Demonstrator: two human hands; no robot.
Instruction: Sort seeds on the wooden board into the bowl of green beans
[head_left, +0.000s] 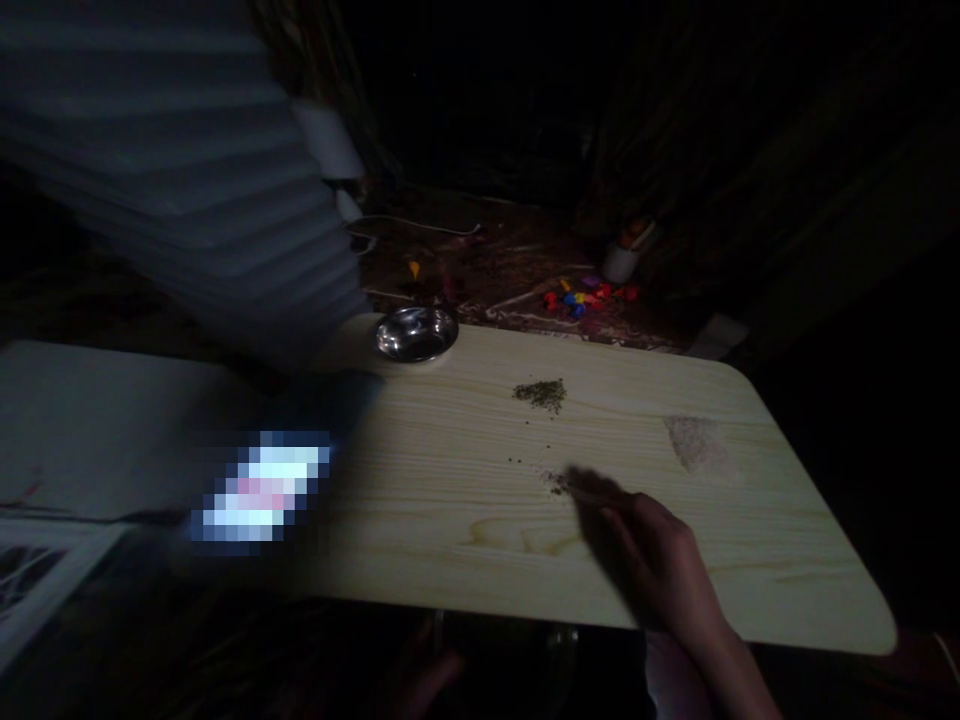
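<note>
My right hand (660,570) rests on the pale wooden table (450,500) near its front edge. Its fingers are stretched out flat and smeared by motion, and their tips touch a few scattered dark green crumbs (556,482). A small pile of the same crumbs (541,393) lies further back. Right of it is a pale patch of fine grains (697,443). A dim shape below the table edge (435,675) may be my left hand; its fingers do not show.
A small steel bowl (417,333) stands at the table's back edge. A blurred striped sleeve (187,190) reaches in from the upper left. A bright pixelated patch (259,490) lies at the table's left. Coloured bits (585,295) and a white pot (622,258) lie on the dark floor behind.
</note>
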